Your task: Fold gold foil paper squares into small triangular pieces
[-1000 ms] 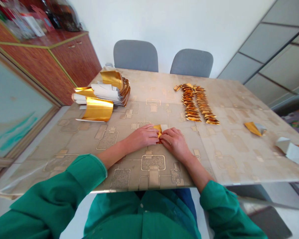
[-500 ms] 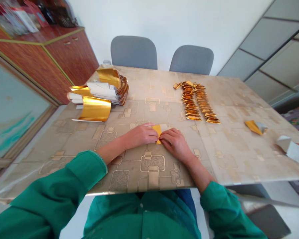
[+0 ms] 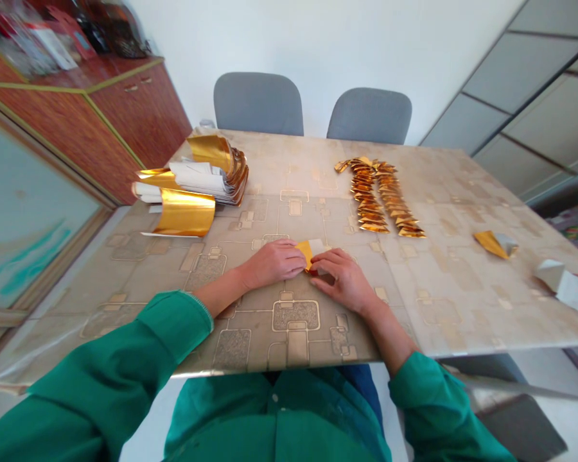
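Observation:
A small piece of gold foil paper (image 3: 305, 251), folded, with its white side showing at the right, lies on the patterned tablecloth between my hands. My left hand (image 3: 280, 262) rests flat-wristed at its left edge, fingers closed together on the paper. From the right, my right hand (image 3: 343, 277) grips the paper's near edge with curled fingers, the thumb bent below the index finger. Part of the paper is hidden under the fingertips of both hands.
Stacked gold and white paper sheets (image 3: 207, 176) stand at the left back, a curved gold sheet (image 3: 185, 212) before them. Two rows of folded gold pieces (image 3: 368, 199) lie right of centre. A creased gold piece (image 3: 492, 244) and white scraps (image 3: 566, 282) lie far right. Grey chairs (image 3: 259, 104) stand behind.
The right hand's thumb has shifted lower and opened a gap from the index finger. The paper between the hands has turned slightly, and the left fingers lie a little differently along it.

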Demonstrator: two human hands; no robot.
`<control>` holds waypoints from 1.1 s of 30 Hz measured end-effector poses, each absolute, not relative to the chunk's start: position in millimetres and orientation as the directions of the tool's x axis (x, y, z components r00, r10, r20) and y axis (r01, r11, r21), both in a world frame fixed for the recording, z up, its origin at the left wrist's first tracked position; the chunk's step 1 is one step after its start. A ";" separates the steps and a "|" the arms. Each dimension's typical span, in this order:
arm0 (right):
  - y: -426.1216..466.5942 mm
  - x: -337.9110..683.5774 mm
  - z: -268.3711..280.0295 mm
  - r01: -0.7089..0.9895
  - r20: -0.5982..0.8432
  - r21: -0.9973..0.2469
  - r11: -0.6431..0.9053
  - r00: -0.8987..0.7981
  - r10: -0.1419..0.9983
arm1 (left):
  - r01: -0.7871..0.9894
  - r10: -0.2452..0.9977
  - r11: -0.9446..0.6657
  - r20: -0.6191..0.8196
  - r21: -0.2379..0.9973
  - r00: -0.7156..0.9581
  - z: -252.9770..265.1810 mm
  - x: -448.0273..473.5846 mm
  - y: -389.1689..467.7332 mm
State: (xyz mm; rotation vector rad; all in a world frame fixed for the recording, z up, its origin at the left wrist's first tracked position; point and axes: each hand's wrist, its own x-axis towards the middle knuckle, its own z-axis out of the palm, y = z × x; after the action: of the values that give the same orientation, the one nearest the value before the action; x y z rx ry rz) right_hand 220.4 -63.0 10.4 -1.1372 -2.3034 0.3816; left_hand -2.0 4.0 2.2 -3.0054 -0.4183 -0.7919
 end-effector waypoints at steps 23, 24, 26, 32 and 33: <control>-69.3 211.7 4.6 0.791 0.310 -0.496 0.358 -0.224 0.924 | 0.534 0.673 -0.720 0.259 0.442 0.693 8.7 11.5 -1.9; -69.5 211.0 4.1 0.800 0.306 -0.493 0.341 -0.207 0.929 | 0.543 0.682 -0.712 0.257 0.446 0.684 9.0 12.4 -1.5; -69.8 209.5 3.8 0.827 0.297 -0.475 0.300 -0.171 0.940 | 0.548 0.689 -0.706 0.253 0.449 0.679 9.4 14.1 -0.5; -70.4 207.2 5.9 0.868 0.271 -0.432 0.245 -0.134 0.953 | 0.589 0.725 -0.671 0.234 0.450 0.647 11.0 17.5 -1.1; -70.5 207.0 6.1 0.869 0.269 -0.429 0.246 -0.137 0.953 | 0.597 0.732 -0.663 0.228 0.452 0.642 11.1 17.9 -1.8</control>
State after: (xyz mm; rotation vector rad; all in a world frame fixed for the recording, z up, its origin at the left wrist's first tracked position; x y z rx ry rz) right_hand 207.0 -70.5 6.1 -1.6572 -2.0412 0.2311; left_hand 17.9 -1.8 11.1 -3.1454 -1.3196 -0.7057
